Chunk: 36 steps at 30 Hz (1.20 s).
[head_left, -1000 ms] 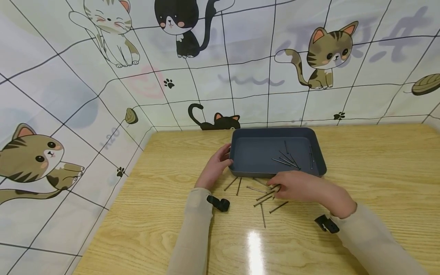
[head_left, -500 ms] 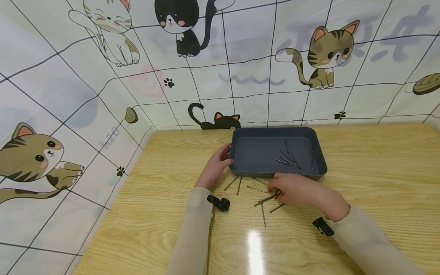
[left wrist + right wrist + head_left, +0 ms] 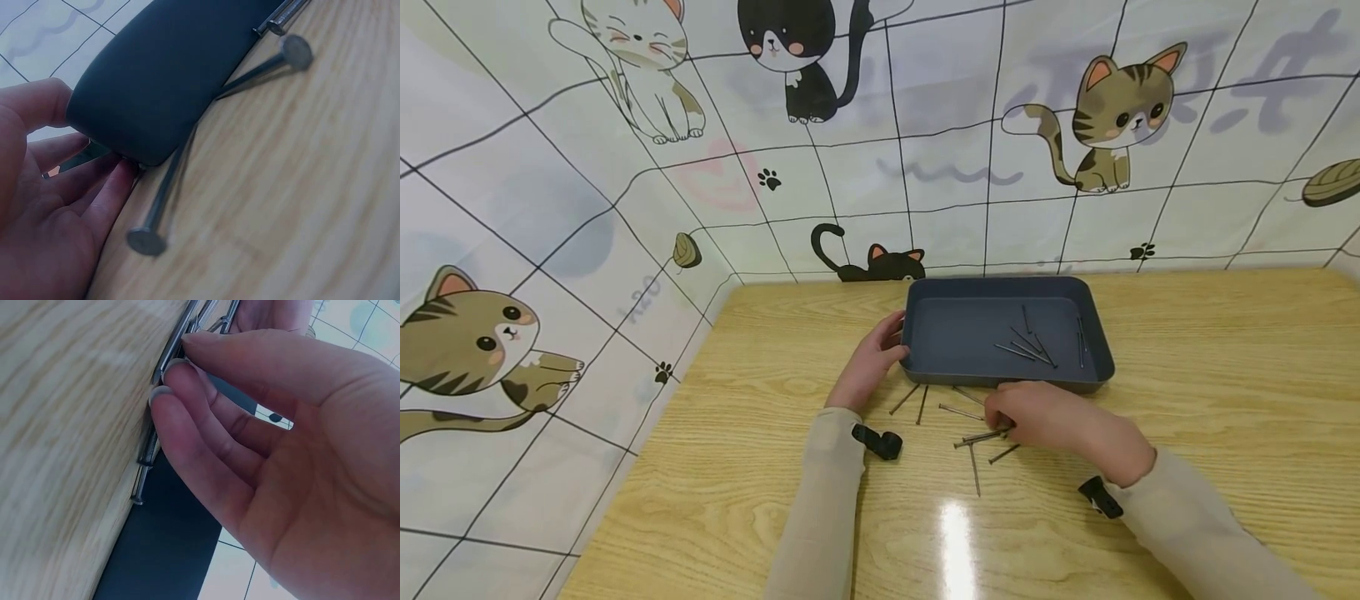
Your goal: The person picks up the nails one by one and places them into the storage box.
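Observation:
A dark grey tray (image 3: 925, 367) lies on the wooden table (image 3: 1225, 400) with several nails (image 3: 1030, 346) in its right half. My left hand (image 3: 891, 346) grips the tray's near left corner; in the left wrist view the thumb lies over the rim (image 3: 169, 69) and the fingers (image 3: 94, 187) reach under it, beside a loose nail (image 3: 165, 194). My right hand (image 3: 1003, 427) is just in front of the tray and pinches a few nails (image 3: 977, 437) low over the table. The right wrist view shows the fingertips (image 3: 178, 369) and thumb closed on those nails (image 3: 150, 447).
More loose nails (image 3: 973, 467) lie scattered on the wood in front of the tray, some partly under its front edge (image 3: 917, 400). Cat-patterned walls close the table's back and left sides. Black wrist straps (image 3: 877, 443) sit on both sleeves.
My right hand has drawn slightly left and nearer, pulling a few scattered nails together into its pinch. The left hand and the tray have not moved.

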Available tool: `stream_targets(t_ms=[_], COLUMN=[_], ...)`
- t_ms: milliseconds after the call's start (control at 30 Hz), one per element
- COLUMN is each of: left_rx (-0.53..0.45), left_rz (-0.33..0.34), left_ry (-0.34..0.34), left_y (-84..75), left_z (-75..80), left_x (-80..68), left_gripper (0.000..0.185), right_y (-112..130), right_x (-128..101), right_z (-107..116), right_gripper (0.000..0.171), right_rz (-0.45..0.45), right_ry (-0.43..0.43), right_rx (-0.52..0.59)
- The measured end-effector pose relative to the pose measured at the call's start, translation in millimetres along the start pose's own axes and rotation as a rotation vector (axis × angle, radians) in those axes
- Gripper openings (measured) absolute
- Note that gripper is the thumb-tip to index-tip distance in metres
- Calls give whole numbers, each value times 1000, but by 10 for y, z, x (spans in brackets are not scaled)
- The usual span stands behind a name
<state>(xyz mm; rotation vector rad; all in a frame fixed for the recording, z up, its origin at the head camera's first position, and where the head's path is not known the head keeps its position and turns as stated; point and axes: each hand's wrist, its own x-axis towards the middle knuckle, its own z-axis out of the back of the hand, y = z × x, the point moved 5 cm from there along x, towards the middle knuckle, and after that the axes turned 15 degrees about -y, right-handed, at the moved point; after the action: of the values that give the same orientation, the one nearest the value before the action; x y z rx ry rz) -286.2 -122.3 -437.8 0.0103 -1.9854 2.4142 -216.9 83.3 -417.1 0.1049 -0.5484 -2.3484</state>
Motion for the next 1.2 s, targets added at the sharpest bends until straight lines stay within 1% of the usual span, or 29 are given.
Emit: stream_targets(t_ms=[133,267,333,567,733,833,967,1067,1200], left_rx=[-17,-5,3,8,1,-5,-25,-21,-7], left_rz=[-2,-15,-18,-26,-17,-9,4,-2,-7], left_ry=[-8,-27,-36,-39,-36,-24,5,18,20], left_y=[87,191,218,229,226,206,102,12,-28], left_z=[4,5,5,1,3,4,-1,-5,-11], left_x=[47,98,108,112,116,108,56,9,-17], left_gripper=[58,57,57,57,57,58,58,58,58], right_y=[12,36,40,28,29,38,30,26,37], right_x=[5,6,8,14,1,-3,0,-4,-14], right_z=[-16,-22,-28,-61,-63,-57,-51,-32,-1], right_gripper=[28,29,28,24,23,23,22,21,20], right_rz=[-8,-11,-17,-40,-41,-40,-54,-51,-30], right_ry=[11,21,25,37,48,53,39,1,-43], right_rx=[8,10,8,-36,-39,-25,-24,-55,-122])
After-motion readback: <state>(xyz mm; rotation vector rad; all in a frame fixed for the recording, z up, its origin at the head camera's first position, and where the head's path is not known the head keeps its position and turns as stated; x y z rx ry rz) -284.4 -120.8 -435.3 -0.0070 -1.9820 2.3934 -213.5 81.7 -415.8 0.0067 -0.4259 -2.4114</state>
